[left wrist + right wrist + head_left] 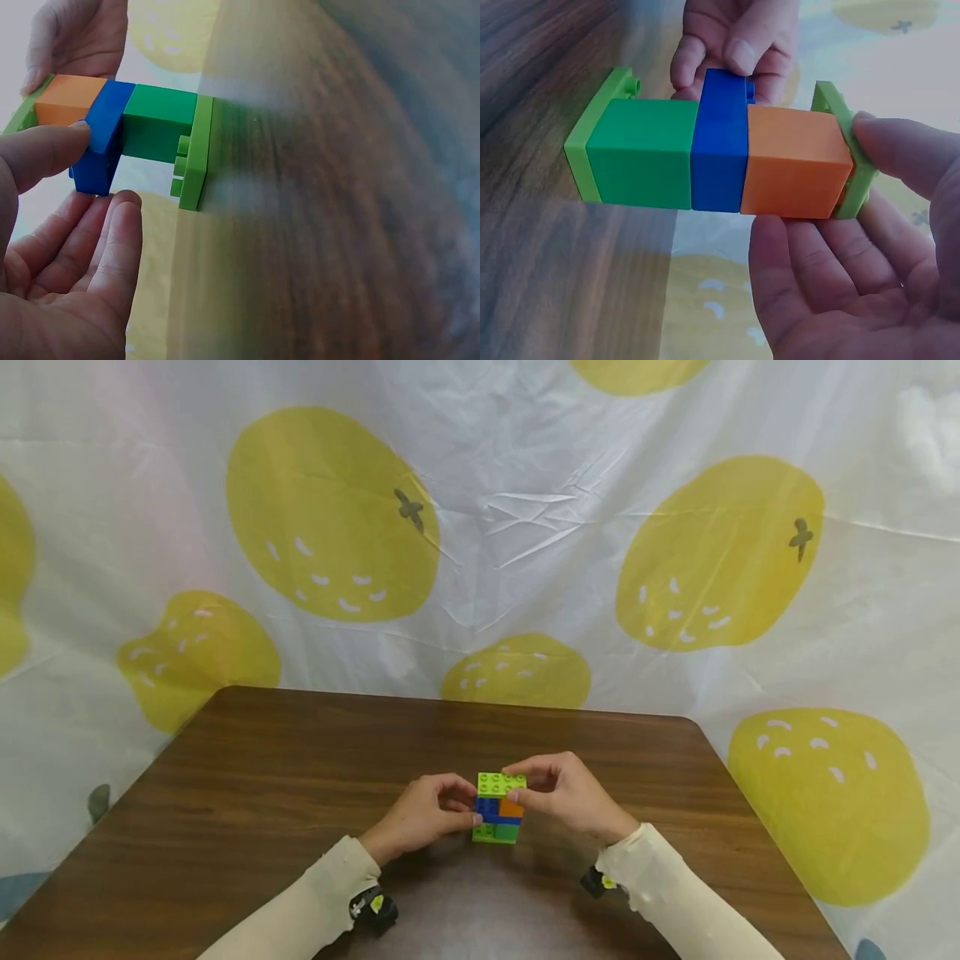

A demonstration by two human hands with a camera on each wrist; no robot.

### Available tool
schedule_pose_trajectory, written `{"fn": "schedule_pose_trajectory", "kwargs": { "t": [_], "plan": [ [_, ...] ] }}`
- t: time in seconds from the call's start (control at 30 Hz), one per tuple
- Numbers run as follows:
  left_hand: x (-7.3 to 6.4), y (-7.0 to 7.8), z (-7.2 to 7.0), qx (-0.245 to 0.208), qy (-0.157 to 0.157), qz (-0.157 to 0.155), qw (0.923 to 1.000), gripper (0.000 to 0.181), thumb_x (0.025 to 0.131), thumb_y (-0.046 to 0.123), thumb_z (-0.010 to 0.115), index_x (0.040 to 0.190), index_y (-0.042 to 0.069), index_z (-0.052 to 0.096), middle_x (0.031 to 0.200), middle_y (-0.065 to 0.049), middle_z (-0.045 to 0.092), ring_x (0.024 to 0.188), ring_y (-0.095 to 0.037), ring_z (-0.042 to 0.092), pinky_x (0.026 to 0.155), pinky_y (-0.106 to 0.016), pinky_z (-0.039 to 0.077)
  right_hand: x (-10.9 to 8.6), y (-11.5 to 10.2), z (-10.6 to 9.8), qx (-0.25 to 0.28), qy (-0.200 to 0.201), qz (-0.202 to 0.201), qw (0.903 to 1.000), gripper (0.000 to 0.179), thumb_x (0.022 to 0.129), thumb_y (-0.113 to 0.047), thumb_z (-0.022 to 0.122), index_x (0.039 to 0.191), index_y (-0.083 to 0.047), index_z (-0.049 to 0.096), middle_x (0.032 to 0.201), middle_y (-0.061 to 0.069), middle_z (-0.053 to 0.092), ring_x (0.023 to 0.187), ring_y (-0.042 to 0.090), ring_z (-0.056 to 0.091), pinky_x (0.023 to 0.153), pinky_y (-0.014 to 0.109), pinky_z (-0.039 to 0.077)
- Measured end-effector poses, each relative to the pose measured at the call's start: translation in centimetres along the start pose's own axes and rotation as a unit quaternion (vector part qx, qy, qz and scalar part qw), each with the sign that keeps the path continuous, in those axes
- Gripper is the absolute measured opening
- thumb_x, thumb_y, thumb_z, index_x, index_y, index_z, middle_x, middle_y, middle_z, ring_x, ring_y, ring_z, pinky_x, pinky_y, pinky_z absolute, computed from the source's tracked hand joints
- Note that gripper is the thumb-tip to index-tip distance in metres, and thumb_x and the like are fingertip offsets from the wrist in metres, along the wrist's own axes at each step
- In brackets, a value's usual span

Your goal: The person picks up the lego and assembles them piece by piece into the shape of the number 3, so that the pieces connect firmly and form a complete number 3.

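A stack of toy building bricks stands near the table's middle. From bottom to top come a lime-green plate (198,159) with studs, a green brick (640,154), a blue plate (720,146) and an orange brick (796,161). My left hand (420,814) pinches the jutting end of the blue plate between thumb and fingers. On the other side, my right hand (576,797) grips an upper lime-green plate (493,785) at the top of the orange brick. That plate sits slightly tilted to the brick in the right wrist view; whether it is pressed on I cannot tell.
The brown wooden table (337,743) extends around the bricks. Behind it hangs a white curtain (525,460) with yellow fruit prints. Black wrist cameras (373,910) are strapped below both cream sleeves (675,893).
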State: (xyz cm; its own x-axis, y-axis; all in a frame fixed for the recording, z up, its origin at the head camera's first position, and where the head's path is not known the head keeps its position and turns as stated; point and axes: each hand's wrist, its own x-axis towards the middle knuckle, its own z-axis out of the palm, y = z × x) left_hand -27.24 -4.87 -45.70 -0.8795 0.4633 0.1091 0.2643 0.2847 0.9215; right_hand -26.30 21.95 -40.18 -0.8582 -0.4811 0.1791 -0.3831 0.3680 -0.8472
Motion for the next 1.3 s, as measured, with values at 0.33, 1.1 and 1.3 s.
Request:
{"fn": "schedule_pose_trajectory", "kwargs": {
  "t": [0.33, 1.1, 1.3],
  "plan": [
    [0.3, 0.0, -0.4, 0.002, 0.006, 0.001, 1.0000, 0.037, 0.088, 0.024, 0.088, 0.118, 0.008, 0.074, 0.111, -0.005, 0.076, 0.098, -0.017, 0.075, 0.083, -0.030, 0.063, 0.3, 0.6, 0.2, 0.051, -0.006, 0.006, 0.9987, 0.036, 0.096, -0.020, 0.080, 0.130, -0.009, 0.075, 0.113, 0.013, 0.081, 0.101, 0.027, 0.079, 0.084, 0.030, 0.064],
    [0.2, 0.0, -0.2, -0.008, 0.002, 0.005, 1.0000, 0.036, 0.088, 0.023, 0.088, 0.116, 0.006, 0.073, 0.109, -0.006, 0.076, 0.097, -0.017, 0.074, 0.082, -0.031, 0.063, -0.3, 0.8, 0.5, 0.065, -0.006, 0.041, 0.9970, 0.046, 0.094, -0.019, 0.082, 0.137, -0.008, 0.069, 0.117, 0.014, 0.079, 0.105, 0.021, 0.078, 0.087, 0.030, 0.063],
    [0.2, -0.2, -0.1, -0.009, -0.003, -0.001, 1.0000, 0.035, 0.088, 0.023, 0.088, 0.115, 0.008, 0.073, 0.110, -0.005, 0.076, 0.096, -0.015, 0.073, 0.081, -0.029, 0.062, -0.6, 1.3, 0.4, 0.060, -0.009, 0.045, 0.9971, 0.046, 0.092, -0.020, 0.084, 0.134, -0.007, 0.069, 0.116, 0.014, 0.079, 0.104, 0.022, 0.078, 0.087, 0.029, 0.063]
  ]
}}
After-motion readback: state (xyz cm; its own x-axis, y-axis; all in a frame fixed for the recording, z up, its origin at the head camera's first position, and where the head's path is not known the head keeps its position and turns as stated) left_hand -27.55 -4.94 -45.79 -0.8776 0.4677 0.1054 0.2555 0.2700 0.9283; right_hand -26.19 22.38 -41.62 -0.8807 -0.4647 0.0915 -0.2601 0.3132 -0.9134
